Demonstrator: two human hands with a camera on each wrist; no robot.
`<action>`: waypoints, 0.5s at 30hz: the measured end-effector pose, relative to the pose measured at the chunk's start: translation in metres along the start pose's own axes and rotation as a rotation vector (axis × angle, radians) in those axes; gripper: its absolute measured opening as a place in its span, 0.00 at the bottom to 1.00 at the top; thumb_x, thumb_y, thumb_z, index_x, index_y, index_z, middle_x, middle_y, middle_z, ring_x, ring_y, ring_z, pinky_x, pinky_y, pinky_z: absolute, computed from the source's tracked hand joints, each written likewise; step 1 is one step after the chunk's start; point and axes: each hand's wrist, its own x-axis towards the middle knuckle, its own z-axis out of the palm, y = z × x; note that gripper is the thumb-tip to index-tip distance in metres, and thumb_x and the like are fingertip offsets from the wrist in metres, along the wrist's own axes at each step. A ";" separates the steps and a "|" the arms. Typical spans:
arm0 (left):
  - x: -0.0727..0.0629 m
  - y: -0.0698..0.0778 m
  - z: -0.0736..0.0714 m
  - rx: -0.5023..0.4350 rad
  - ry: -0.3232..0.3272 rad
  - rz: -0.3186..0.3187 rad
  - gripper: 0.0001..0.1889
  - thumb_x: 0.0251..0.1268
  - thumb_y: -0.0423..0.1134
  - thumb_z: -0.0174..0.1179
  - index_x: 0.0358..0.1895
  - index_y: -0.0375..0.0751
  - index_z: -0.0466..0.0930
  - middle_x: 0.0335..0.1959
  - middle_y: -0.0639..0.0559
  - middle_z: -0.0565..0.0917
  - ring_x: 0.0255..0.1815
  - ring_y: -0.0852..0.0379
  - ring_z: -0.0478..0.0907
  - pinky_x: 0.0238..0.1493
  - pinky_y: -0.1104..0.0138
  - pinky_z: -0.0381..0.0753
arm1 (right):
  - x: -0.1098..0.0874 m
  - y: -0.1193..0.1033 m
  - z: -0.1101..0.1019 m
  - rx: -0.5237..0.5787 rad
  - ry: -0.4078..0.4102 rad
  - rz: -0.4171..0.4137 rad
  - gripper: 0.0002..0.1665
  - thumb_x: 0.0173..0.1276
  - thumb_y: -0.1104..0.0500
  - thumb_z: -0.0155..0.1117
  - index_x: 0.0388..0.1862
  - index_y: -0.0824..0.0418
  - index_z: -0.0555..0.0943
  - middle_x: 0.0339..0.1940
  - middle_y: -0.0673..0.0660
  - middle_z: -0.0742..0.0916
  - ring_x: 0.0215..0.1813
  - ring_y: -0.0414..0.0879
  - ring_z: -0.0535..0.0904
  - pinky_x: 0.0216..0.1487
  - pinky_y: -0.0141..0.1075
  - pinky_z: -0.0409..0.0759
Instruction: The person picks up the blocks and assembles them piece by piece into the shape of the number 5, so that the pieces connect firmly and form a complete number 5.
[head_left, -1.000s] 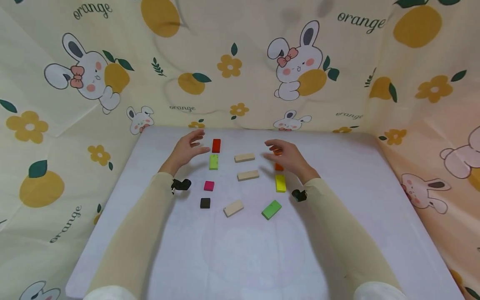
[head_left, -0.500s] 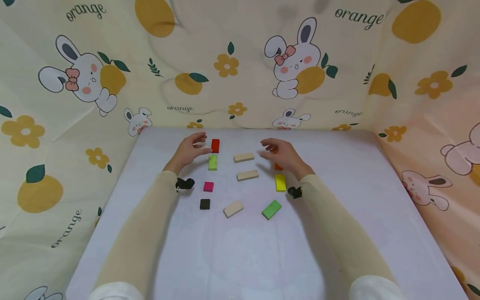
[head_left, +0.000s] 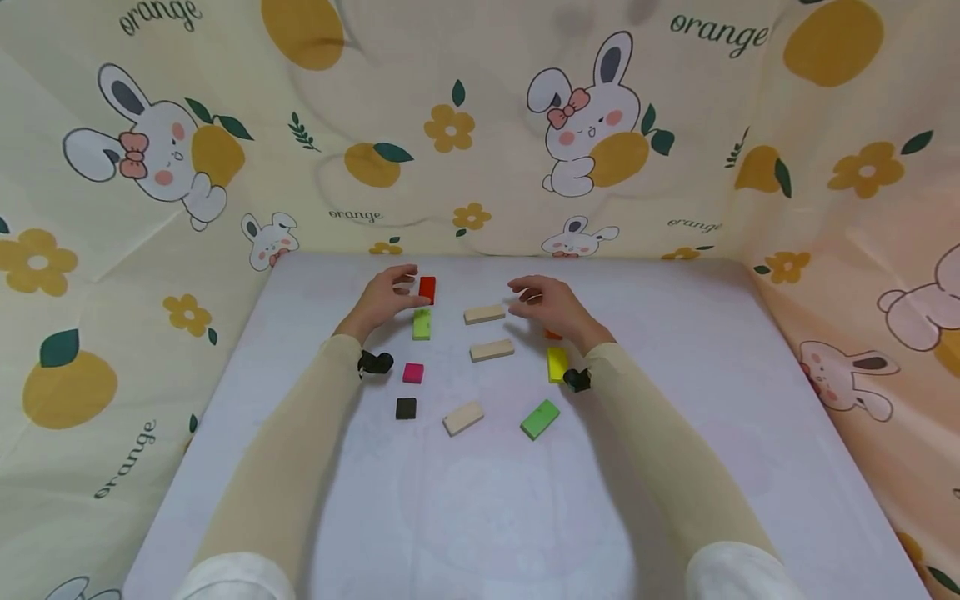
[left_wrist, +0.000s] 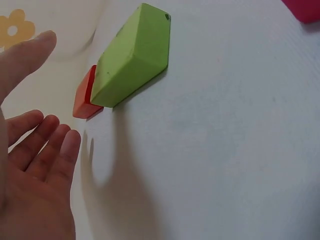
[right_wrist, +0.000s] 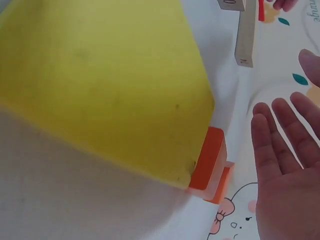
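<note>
My left hand [head_left: 382, 298] hovers at the far left of the group with fingers relaxed and nothing in its grasp. Its thumb overlaps the lower edge of a red block [head_left: 427, 288] in the head view, just above a light green block [head_left: 422, 325]. Palm and spread fingers of this hand [left_wrist: 42, 175] show beside both blocks in the left wrist view. Opposite, my right hand [head_left: 557, 307] holds nothing, its fingertips close to a plain wooden block [head_left: 484, 314]. Beneath it, an orange block [head_left: 552, 335] is mostly hidden. A yellow block [right_wrist: 110, 75] fills much of the right wrist view.
On the white table [head_left: 480, 517] also lie a magenta block [head_left: 413, 372], a black block [head_left: 406, 408], a green block [head_left: 540, 419] and two more wooden blocks, one central [head_left: 492, 350], one nearer [head_left: 463, 418]. A bunny-and-orange patterned cloth [head_left: 420, 100] stands behind and at both sides.
My right hand has shifted left, from over the orange blocks toward the wooden block. The left hand has edged right, its thumb reaching the red block's edge in view. The blocks lie as before.
</note>
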 end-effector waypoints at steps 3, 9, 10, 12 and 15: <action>0.002 0.000 0.004 0.027 -0.003 -0.015 0.41 0.72 0.45 0.75 0.83 0.42 0.66 0.77 0.43 0.73 0.74 0.41 0.72 0.75 0.49 0.72 | 0.002 0.002 0.002 -0.024 -0.021 0.011 0.33 0.75 0.53 0.76 0.75 0.58 0.80 0.67 0.57 0.84 0.63 0.54 0.80 0.69 0.49 0.78; 0.007 0.001 0.009 0.056 -0.007 -0.016 0.41 0.71 0.46 0.76 0.83 0.42 0.67 0.74 0.41 0.76 0.71 0.40 0.74 0.74 0.49 0.73 | 0.005 0.003 0.006 -0.053 -0.059 0.024 0.33 0.75 0.54 0.76 0.76 0.57 0.80 0.67 0.55 0.84 0.64 0.53 0.80 0.69 0.50 0.78; 0.008 0.001 0.009 0.058 -0.004 -0.018 0.42 0.71 0.46 0.76 0.83 0.42 0.67 0.74 0.40 0.76 0.71 0.41 0.74 0.74 0.49 0.73 | 0.006 0.002 0.006 -0.051 -0.069 0.026 0.32 0.75 0.55 0.76 0.76 0.57 0.80 0.68 0.55 0.84 0.64 0.53 0.80 0.69 0.50 0.77; 0.010 0.001 0.011 0.059 -0.001 -0.026 0.42 0.71 0.45 0.76 0.83 0.42 0.67 0.73 0.40 0.76 0.71 0.41 0.74 0.74 0.49 0.74 | 0.008 0.000 0.007 -0.050 -0.082 0.028 0.32 0.75 0.56 0.76 0.75 0.57 0.81 0.68 0.55 0.84 0.64 0.54 0.79 0.69 0.50 0.77; 0.011 0.000 0.014 0.061 -0.003 -0.032 0.42 0.71 0.44 0.76 0.83 0.42 0.66 0.74 0.40 0.76 0.70 0.41 0.73 0.74 0.50 0.74 | 0.011 -0.002 0.009 -0.057 -0.092 0.039 0.31 0.75 0.57 0.75 0.75 0.57 0.81 0.67 0.55 0.84 0.64 0.54 0.79 0.69 0.50 0.76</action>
